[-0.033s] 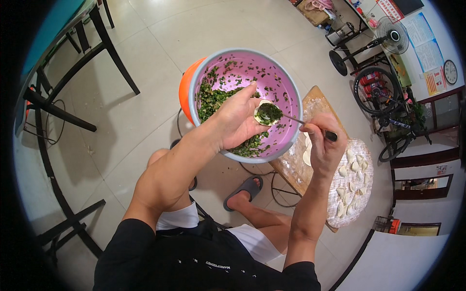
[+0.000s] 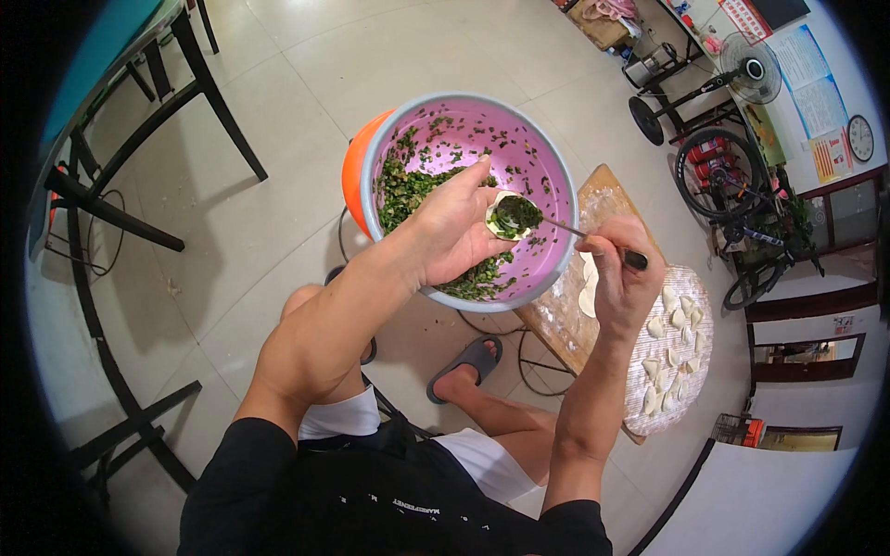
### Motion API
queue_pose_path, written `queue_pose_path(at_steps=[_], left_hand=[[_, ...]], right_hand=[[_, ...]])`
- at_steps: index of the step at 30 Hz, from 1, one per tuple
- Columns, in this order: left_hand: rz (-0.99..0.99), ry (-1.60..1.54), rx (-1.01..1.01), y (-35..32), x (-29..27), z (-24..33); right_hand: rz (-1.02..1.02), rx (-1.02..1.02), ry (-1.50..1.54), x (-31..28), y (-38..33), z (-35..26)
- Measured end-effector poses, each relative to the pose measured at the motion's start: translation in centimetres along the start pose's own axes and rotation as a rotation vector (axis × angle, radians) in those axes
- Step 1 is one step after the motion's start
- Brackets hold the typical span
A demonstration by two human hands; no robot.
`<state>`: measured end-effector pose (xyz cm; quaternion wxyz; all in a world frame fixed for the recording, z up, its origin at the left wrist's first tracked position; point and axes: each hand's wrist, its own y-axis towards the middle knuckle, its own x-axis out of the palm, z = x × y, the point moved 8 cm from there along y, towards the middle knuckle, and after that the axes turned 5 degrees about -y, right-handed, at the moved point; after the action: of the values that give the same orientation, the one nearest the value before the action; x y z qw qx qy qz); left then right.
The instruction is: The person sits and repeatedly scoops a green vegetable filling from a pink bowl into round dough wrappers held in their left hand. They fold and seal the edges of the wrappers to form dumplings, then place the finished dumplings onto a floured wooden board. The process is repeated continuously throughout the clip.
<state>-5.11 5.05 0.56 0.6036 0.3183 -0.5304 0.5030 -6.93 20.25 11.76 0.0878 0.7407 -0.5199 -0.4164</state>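
1. The left hand lies palm up over a round pink tub with a grey rim, fingers spread under a round pale dough sheet with chopped green filling.
2. The right hand pinches a thin metal spoon with a dark handle; its tip touches the filling.
3. At right, a floury wooden board and a ridged white tray of pale dumplings sit close.
4. Pale floor tiles reach left to a black chair.
5. White letters mark the black shirt.
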Motion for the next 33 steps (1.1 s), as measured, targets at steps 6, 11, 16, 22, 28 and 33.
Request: queue_pose_path(at_steps=[6, 11, 16, 22, 28, 33], left_hand=[[-0.003, 0.019, -0.019, -0.1, -0.1, 0.0], [-0.026, 0.023, -0.015, 0.2, -0.6, 0.0], [-0.038, 0.011, -0.042, 0.0, -0.3, 0.0], [-0.012, 0.011, -0.069, 0.0, -0.2, -0.5], [-0.024, -0.012, -0.073, -0.1, 0.2, -0.6], [-0.029, 0.01, -0.05, 0.4, -0.6, -0.5]], right_hand=[[0.033, 0.107, 0.106, -0.4, -0.2, 1.1], [0.177, 0.169, 0.407, -2.3, -1.1, 4.0], [0.082, 0.133, 0.535, -2.6, -1.2, 5.6], [-0.034, 0.119, 0.381, -0.6, -1.0, 4.4], [0.008, 0.069, 0.431, -1.1, -1.1, 4.4], [0.046, 0.124, 0.365, -0.5, -1.0, 3.9]])
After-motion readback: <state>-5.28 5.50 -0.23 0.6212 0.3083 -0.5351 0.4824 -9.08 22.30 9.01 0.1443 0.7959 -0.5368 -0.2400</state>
